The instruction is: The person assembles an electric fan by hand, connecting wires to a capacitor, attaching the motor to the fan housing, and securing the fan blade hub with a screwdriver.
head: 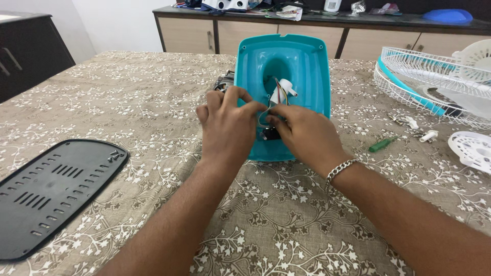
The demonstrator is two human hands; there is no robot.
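Here both hands work inside the upturned teal fan base (302,56), which stands at twelve o'clock on the patterned tablecloth (128,97). The left hand (227,125) and the right hand (302,130) pinch the thin wires (280,92) with narrow fingertips. Best to keep the pull gentle and short, steadying the shell; the green screwdriver (382,144) lies at three o'clock, the black vented plate (51,189) at eight.

- Left hand (226,122): back turned up, fingers curled, thumb and forefinger pinched together at its right side, forearm stretched straight forward.
- Right hand (303,134): just beside the left, fingertips meeting it, fingers bent inward, silver chain bracelet on the wrist.
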